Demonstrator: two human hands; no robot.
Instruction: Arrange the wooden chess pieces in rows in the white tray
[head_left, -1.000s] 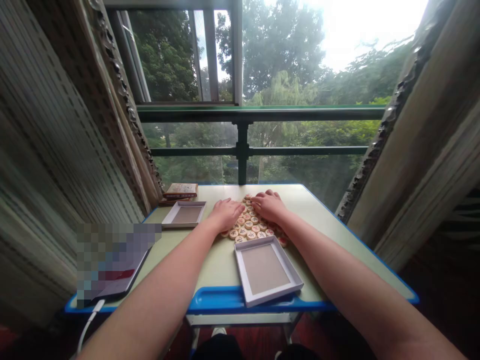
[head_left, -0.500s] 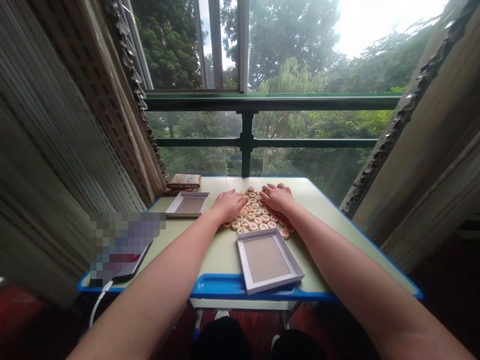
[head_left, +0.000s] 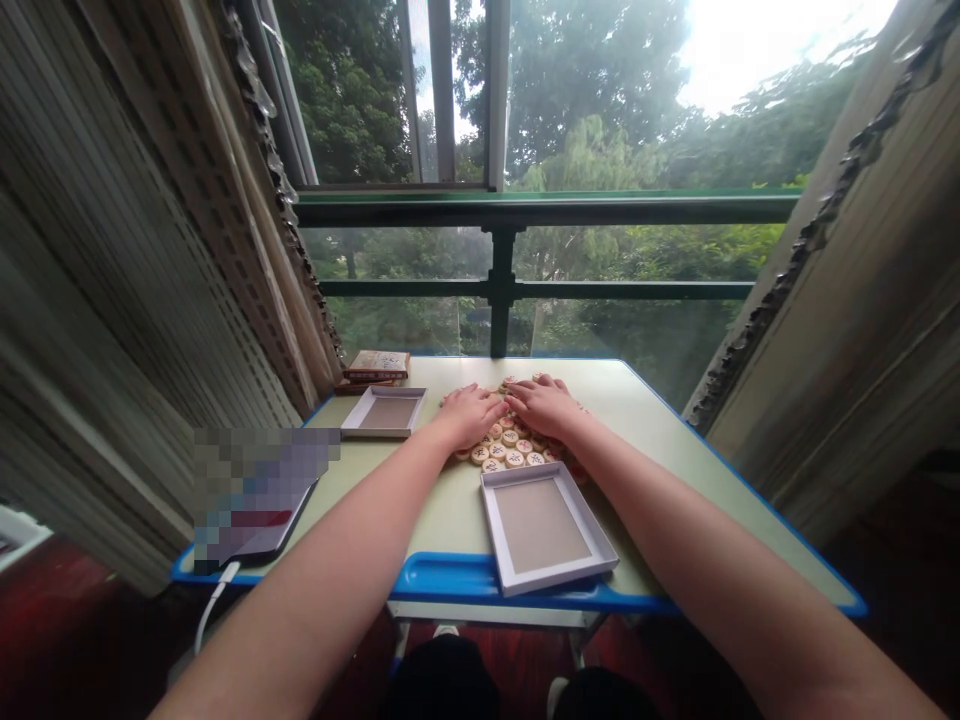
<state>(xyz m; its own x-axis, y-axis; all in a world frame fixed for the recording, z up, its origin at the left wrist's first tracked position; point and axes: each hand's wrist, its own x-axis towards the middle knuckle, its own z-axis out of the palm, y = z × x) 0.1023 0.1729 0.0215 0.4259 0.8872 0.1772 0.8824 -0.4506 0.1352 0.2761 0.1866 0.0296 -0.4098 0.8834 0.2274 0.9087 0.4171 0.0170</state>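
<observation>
Both hands lie flat and released, palms down, on a cluster of round tan wooden game discs (head_left: 510, 450) on the pale green counter (head_left: 645, 420): left hand (head_left: 471, 412) at its 9 o'clock edge, right hand (head_left: 546, 405) at 3 o'clock. The discs sit at 12 o'clock of a shallow white cardboard tray (head_left: 501, 540).

Book (head_left: 377, 364), plugged-in tablet (head_left: 259, 525) — left side of table (head_left: 660, 440).
</observation>
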